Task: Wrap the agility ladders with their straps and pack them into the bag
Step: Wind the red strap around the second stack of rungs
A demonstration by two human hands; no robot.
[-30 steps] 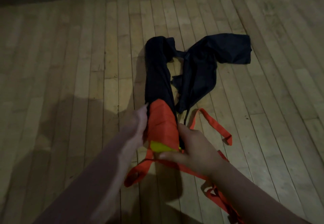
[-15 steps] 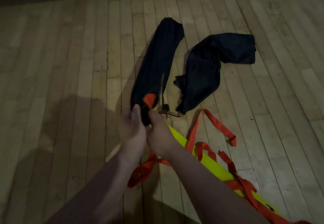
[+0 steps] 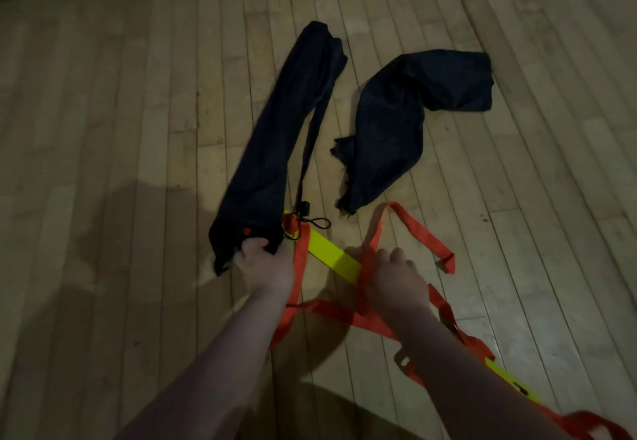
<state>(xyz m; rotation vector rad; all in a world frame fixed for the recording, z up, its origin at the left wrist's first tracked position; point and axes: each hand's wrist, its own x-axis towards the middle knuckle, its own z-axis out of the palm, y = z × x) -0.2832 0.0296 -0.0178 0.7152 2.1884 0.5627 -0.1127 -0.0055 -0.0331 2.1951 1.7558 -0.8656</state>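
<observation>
Head view: left hand (image 3: 265, 262) clenches filled bag (image 3: 275, 136) at its mouth — probably keeping it closed; right hand (image 3: 396, 284) curls round orange strap (image 3: 418, 233) of loose ladder (image 3: 332, 257) — unwrapped, on floor (image 3: 103, 129).

1 view: head cam, wide-angle, aimed fwd + down onto wood floor (image 3: 103, 112), close range.

dim light | broad shadows lower left | faint glare on floor (image 3: 510, 346) | slightly blurred | edges bowed
</observation>
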